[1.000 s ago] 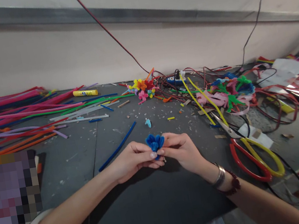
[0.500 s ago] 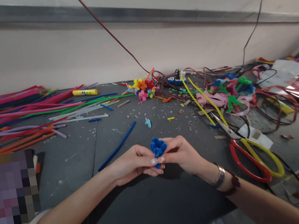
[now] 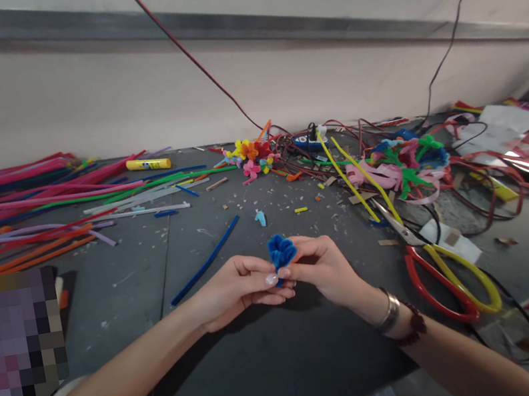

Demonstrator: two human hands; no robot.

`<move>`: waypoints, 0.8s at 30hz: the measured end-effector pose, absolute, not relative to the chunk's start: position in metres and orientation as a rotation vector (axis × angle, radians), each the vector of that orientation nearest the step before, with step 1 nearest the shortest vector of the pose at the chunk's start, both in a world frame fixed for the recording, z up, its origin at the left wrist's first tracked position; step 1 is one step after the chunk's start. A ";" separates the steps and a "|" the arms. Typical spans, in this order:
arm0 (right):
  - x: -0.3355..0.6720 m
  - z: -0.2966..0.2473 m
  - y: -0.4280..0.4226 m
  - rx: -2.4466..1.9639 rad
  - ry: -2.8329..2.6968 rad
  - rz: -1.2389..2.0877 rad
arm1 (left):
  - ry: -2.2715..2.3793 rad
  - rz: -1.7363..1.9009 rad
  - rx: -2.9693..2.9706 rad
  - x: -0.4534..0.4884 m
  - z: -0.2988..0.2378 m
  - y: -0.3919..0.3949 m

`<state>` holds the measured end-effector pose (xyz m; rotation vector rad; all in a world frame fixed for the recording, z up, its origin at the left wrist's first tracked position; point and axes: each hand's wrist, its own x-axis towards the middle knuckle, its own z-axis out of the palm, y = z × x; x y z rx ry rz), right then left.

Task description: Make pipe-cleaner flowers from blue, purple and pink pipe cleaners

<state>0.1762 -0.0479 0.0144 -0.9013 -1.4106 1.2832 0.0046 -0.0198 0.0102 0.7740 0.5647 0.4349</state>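
the left hand (image 3: 236, 289) and right hand (image 3: 324, 269) pinch a blue pipe cleaner flower (image 3: 281, 251) tight; a loose pinch could let it spring apart.

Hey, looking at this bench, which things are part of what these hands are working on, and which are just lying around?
In use:
blue pipe-cleaner flower, pinched between the left hand and right hand

Lying about:
loose blue pipe cleaner
red-and-yellow-handled scissors
yellow glue stick
pile of colored pipe cleaners
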 end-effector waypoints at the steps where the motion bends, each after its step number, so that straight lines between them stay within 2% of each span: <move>1: 0.176 0.015 -0.048 -0.903 -1.418 1.278 | 0.575 0.442 0.782 0.005 0.010 -0.021; 5: 0.177 0.016 -0.048 -0.898 -1.429 1.307 | 0.608 0.466 0.852 0.005 0.010 -0.023; 17: 0.175 0.011 -0.049 -0.598 -1.274 1.747 | 0.387 0.334 0.815 0.006 0.017 -0.031; 24: 0.173 0.014 -0.049 -0.686 -1.219 1.570 | 0.479 0.387 0.791 0.007 0.016 -0.030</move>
